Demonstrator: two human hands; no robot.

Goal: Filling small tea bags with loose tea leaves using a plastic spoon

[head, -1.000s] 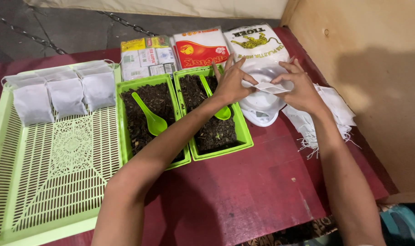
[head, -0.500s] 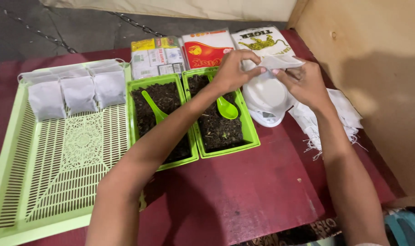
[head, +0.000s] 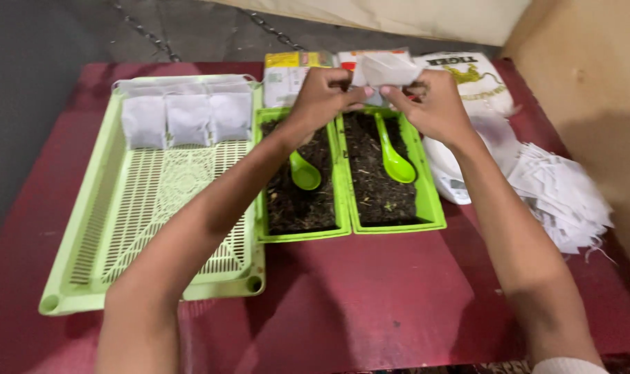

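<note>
Left hand [head: 322, 93] and right hand [head: 429, 104] both pinching one small white pouch [head: 388, 69], raised above far end of the two green bins, near far edge of red surface [head: 370, 298]. Fingertips pressed together on pouch's lower edge from either side; pouch mouth seemingly held apart, inside not visible. Forearms covering parts of left bin [head: 301, 221] and near right corner of pale green slotted tray [head: 156, 201].

Both bins filled with dark loose crumbly stuff, kind hard to tell. Green spoon [head: 304, 173] in left bin, handle hidden under left wrist. Second green spoon [head: 392, 159] in right bin [head: 398, 208], fully seen.

Three filled white pouches [head: 187, 118] in a row at far end of tray.

Packages along far edge mostly blocked by hands: yellow-topped packet [head: 287, 69] behind left bin, red-and-white packet [head: 353, 57] barely showing, white bag with yellow animal print [head: 478, 83] toward far right corner. White rounded object [head: 460, 166] right of bins, partly under forearm, kind unclear. Heap of empty white pouches [head: 561, 197] with strings at right edge.
</note>
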